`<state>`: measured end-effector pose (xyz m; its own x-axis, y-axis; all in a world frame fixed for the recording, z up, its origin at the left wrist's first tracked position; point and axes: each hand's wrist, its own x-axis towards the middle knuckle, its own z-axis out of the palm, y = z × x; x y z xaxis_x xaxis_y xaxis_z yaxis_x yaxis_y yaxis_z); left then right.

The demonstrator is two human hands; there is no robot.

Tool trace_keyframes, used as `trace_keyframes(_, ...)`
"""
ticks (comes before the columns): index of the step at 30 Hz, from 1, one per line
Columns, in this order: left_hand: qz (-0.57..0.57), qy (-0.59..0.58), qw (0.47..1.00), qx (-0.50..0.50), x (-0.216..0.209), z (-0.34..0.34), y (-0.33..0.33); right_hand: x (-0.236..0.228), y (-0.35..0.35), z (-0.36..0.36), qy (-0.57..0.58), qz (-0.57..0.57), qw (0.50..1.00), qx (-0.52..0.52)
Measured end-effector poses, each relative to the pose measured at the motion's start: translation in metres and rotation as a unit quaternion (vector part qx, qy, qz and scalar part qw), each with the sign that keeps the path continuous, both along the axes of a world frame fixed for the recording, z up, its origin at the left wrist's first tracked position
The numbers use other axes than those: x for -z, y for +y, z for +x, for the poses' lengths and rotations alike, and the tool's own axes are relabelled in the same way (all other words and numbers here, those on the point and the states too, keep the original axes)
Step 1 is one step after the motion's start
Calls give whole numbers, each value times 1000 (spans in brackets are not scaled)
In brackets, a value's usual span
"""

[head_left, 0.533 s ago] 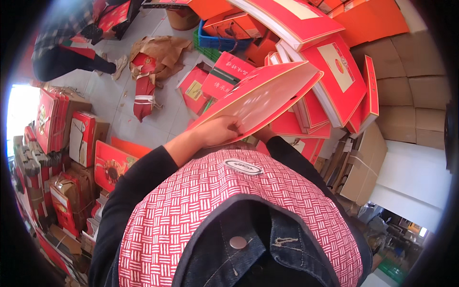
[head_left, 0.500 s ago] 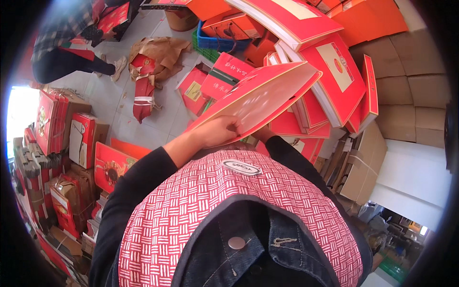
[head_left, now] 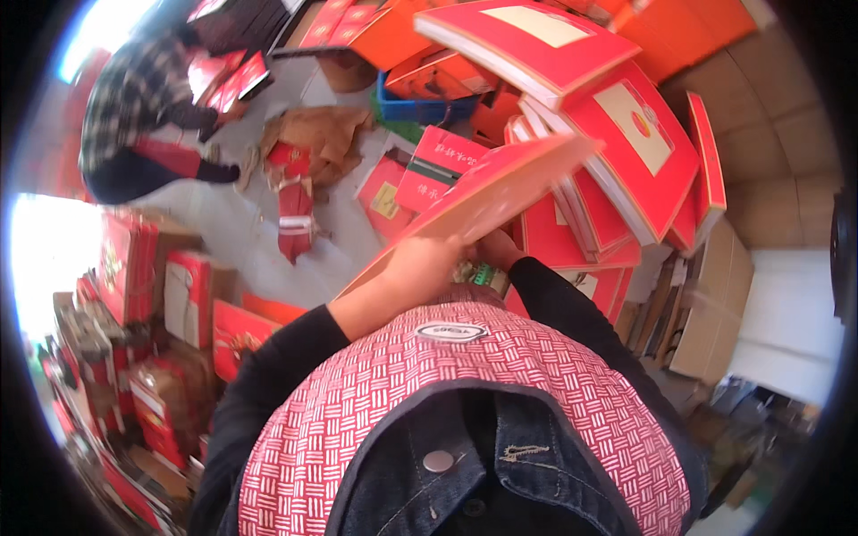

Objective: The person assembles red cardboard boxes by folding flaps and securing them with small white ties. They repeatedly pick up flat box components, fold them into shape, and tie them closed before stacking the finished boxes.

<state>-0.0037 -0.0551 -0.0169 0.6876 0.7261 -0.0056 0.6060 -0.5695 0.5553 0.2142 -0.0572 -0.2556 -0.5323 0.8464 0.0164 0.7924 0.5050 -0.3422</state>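
Both hands, left hand and right hand, grip a flat red cardboard box panel, fingers clamped on it, still unfolded, with stacked red cardboard boxes waiting beyond.

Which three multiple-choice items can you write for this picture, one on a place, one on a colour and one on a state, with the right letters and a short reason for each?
1. Where is the blue plastic crate?
A. On the floor beyond the flat red cardboard box
B. In the person's lap
C. On top of the brown cartons

2. What colour are the brown cartons stacked at the right?
A. Green
B. Plain brown
C. White

3. What is the left hand doing?
A. Hanging free
B. Resting on the floor
C. Gripping the flat red cardboard box

Answers:
1 A, the crate sits far up in the picture, past the raised box.
2 B, they show bare brown cardboard.
3 C, the left hand clasps the box's lower edge, and the right hand meets it from below.
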Motion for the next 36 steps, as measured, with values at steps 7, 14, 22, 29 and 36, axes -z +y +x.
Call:
trace_keyframes(7,36,-21,995,-85,-32,-43,66,-117,-79,11,231,40,932,276)
trace_keyframes(14,63,104,987,109,-36,-42,100,-1,-241,86,246,-119,785,556)
trace_keyframes(22,-94,166,968,160,-5,135,72,156,-269,197,286,-52,597,748)
trace_keyframes(29,-657,-284,683,-147,20,139,96,227,-187,303,148,51,526,836)
trace_keyframes(36,-279,-289,764,-505,45,103,35,292,-143,360,85,81,668,735)
